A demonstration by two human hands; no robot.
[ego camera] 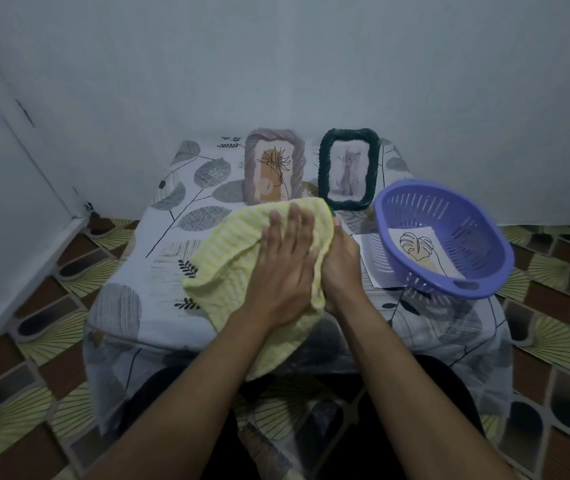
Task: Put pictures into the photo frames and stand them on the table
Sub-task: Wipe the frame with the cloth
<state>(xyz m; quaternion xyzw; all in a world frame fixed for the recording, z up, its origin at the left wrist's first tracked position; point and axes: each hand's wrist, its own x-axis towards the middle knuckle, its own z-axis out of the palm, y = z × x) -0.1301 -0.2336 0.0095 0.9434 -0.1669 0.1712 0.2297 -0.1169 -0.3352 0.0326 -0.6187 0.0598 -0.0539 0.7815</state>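
left hand [285, 258] flat on yellow cloth [228, 258], right hand [340, 265] gripping beneath

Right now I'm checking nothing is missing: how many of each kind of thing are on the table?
Standing photo frames: 2, one grey, one dark green
Baskets: 1
Loose pictures: 1, in the basket
Cloths: 1
Total: 5

Ribbed yellow cloth [228, 258], plastic basket [449, 216]
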